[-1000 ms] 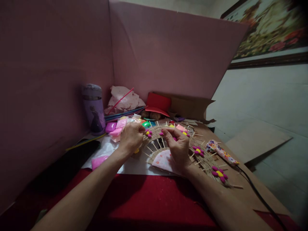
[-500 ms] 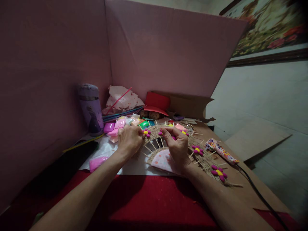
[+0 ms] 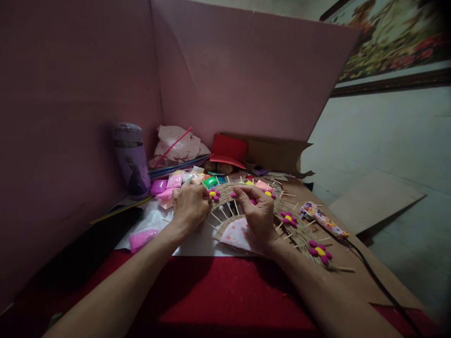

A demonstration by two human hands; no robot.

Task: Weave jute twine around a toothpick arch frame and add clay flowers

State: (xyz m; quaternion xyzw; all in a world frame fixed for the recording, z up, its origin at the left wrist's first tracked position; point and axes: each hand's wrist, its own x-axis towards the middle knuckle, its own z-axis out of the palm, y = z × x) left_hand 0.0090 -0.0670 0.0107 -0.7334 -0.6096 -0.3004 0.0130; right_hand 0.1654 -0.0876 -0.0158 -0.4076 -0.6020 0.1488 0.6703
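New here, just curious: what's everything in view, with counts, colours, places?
Twine arch: 1, tan, centre
Flowers: 5 visible, magenta and yellow, on the arch
Fabric piece: 1, pinkish, within the arch
Packets: several, mixed colours, back centre
Tumbler: 1, purple, back left
Crumpled cloth: 1, pink, back left
Rod: 1, red, on the cloth
Folded item: 1, red, back centre
Patterned tool: 1, multicoloured, right
Cord: 1, black, right
Tablecloth: 1, red, front
Sheet: 1, white, under the arch
Flat item: 1, black, left
Cardboard: several, brown, back and right
Panels: 2, pink, behind
Wall: 1, white, right
Framed picture: 1, multicoloured, upper right
Left hand: 1, bare, at the arch
Right hand: 1, bare, at a flower
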